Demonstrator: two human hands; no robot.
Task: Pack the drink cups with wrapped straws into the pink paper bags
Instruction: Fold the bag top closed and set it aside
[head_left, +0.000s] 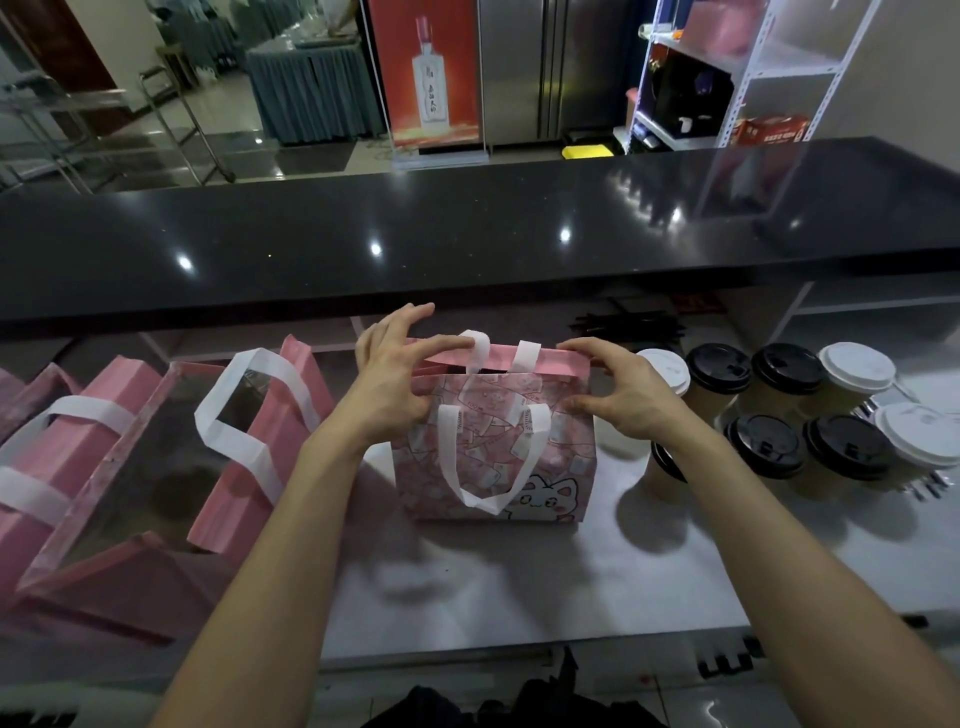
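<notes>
Single head-worn wide-angle view, looking forward and down from close above a white work surface (519, 582). A black counter (467, 228) crosses the frame beyond; edges curve visibly.

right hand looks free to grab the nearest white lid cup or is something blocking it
Probably yes, once it lets go: the right hand pinches the pink bag top, and the white-lid cup stands just beyond it, nothing between.

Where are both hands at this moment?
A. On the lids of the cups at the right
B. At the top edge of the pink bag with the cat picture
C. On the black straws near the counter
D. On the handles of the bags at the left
B: the left hand and the right hand pinch the two ends of the top rim of the cat-print pink bag, one at each side.
</notes>
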